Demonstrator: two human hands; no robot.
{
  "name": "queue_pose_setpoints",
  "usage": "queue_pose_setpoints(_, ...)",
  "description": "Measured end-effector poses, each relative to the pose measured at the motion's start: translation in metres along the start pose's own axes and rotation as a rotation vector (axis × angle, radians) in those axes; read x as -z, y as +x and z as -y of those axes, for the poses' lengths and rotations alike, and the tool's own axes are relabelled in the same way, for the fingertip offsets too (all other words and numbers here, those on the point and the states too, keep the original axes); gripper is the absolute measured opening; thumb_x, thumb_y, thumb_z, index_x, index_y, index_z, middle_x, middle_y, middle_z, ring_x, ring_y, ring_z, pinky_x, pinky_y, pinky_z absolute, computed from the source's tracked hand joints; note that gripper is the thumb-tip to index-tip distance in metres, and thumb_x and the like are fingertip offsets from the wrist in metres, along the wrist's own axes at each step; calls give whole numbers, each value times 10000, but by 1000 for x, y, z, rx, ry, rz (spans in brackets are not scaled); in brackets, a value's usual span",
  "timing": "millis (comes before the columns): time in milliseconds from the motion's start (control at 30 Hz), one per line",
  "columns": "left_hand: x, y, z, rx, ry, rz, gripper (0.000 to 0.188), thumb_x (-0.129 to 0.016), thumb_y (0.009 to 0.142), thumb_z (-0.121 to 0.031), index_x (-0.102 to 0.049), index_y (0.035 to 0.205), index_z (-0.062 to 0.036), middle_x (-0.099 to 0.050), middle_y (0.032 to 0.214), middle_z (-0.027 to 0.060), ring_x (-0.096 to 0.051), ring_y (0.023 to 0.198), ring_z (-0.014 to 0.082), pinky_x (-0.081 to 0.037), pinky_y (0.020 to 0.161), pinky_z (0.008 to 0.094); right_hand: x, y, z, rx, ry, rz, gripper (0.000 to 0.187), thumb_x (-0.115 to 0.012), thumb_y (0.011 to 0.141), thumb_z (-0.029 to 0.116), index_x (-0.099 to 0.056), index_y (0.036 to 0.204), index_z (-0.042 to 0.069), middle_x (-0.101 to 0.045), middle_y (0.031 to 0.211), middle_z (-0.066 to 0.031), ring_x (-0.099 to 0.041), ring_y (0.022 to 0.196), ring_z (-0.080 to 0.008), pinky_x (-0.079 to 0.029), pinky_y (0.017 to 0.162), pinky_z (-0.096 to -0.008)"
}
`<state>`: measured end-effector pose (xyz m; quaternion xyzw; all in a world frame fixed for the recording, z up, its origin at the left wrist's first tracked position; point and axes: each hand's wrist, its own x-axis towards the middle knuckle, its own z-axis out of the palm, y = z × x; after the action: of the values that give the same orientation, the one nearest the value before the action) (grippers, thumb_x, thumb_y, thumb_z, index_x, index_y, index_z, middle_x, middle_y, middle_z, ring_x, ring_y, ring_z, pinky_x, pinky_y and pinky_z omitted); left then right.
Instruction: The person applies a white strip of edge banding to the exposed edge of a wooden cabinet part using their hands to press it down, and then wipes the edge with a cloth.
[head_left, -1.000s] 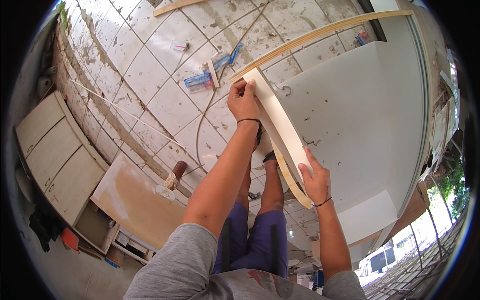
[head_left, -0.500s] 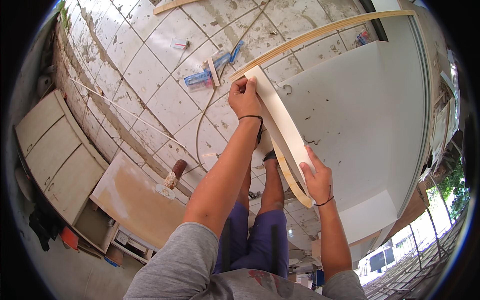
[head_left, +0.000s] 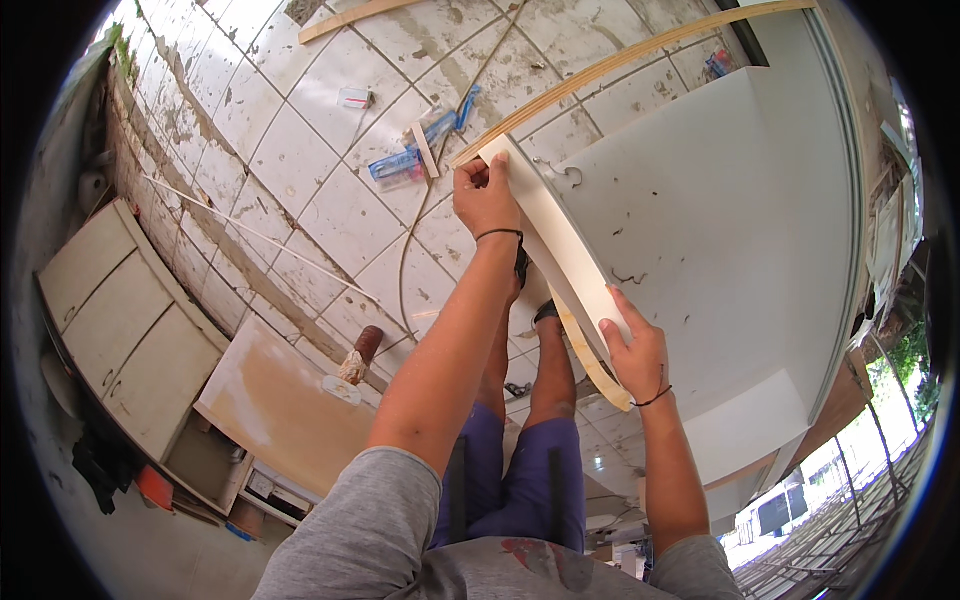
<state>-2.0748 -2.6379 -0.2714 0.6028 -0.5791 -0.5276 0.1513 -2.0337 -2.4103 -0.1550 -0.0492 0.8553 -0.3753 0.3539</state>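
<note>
A narrow cream strip of edge banding (head_left: pixel 560 250) runs along the near edge of a large white board (head_left: pixel 720 210) with a plywood core. My left hand (head_left: pixel 486 195) pinches the far end of the strip at the board's corner. My right hand (head_left: pixel 634 352) presses its near end flat with spread fingers. Below the strip, the bare plywood edge (head_left: pixel 592 365) shows.
Tiled floor (head_left: pixel 310 170) below holds blue plastic packets (head_left: pixel 410 150), a small card (head_left: pixel 355 97), a thin cable (head_left: pixel 410 250), a brush with a brown handle (head_left: pixel 355 355), a brown board (head_left: pixel 280 400) and a cream cabinet (head_left: pixel 120 320). A long wooden slat (head_left: pixel 640 60) lies beyond the board.
My hands keep the same hold on the strip. The view has shifted slightly, so the board and hands sit a little higher and to the left.
</note>
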Motion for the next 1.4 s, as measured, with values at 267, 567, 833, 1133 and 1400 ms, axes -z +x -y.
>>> queue_pose_setpoints(267,-4,1,-8,24,199,-69,389,-789,730,-330,-562,791,-20,-582,723,50,-522,651,152,-464,632,293,5,-1,9,-61,-53,11,436,-630,844,190,-569,1262,84,-645,876,-236,-622,643,-383,-483,566,-400)
queue_pose_setpoints(567,-3,3,-9,29,222,-74,402,-794,715,-333,-546,760,-19,-573,712,61,-515,642,169,-461,636,307,3,-3,10,-37,-65,1,432,-626,846,202,-572,1257,80,-639,837,-240,-612,638,-393,-479,559,-407)
queue_pose_setpoints(833,0,17,-1,38,278,-14,418,-810,695,-356,-579,759,-14,-594,719,73,-542,663,179,-468,653,307,-5,-2,-3,-12,-86,-36,437,-610,847,217,-562,1262,92,-651,869,-229,-625,732,-417,-499,629,-453)
queue_pose_setpoints(1133,3,38,18,-21,251,48,394,-812,741,-295,-542,814,-18,-547,634,41,-489,494,110,-416,451,247,-18,4,-25,-83,-132,-30,448,-595,847,242,-550,1283,146,-645,789,-233,-626,733,-418,-507,650,-479)
queue_pose_setpoints(1400,13,34,14,-184,288,150,498,-813,739,-325,-521,943,23,-561,803,80,-556,661,146,-482,559,253,-33,20,-42,-145,-180,34,469,-591,852,275,-531,1312,199,-635,730,-214,-625,728,-407,-508,662,-480)
